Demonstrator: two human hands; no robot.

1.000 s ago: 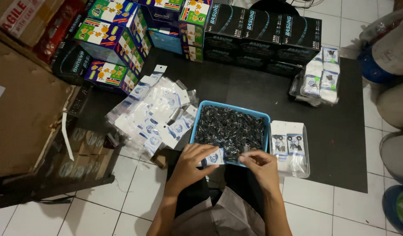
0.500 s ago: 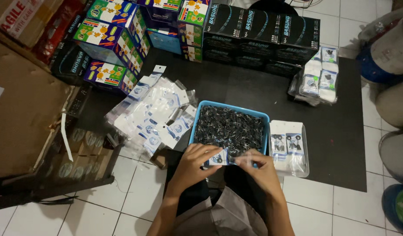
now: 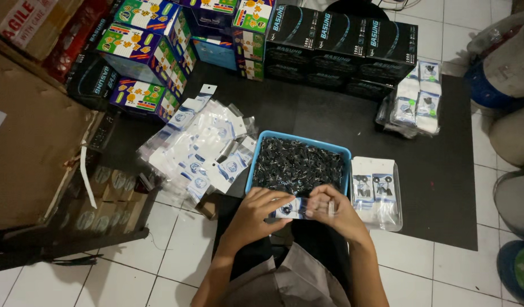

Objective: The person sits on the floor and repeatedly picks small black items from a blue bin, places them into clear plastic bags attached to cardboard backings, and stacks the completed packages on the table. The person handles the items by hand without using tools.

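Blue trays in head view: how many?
1. The blue tray, full of small dark parts, sits on the black mat just beyond both hands; others may lie out of view.

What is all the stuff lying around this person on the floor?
small packet: one, clear with white card, held between both hands
blue tray: one, full of small black parts, before the hands
empty packets: a loose pile, clear and white, left of tray
filled packets: a stack, right of tray
black boxes: several, far edge of mat
colourful boxes: several, upper left
black mat: one, on white tiles
left hand: gripping packet
right hand: gripping packet
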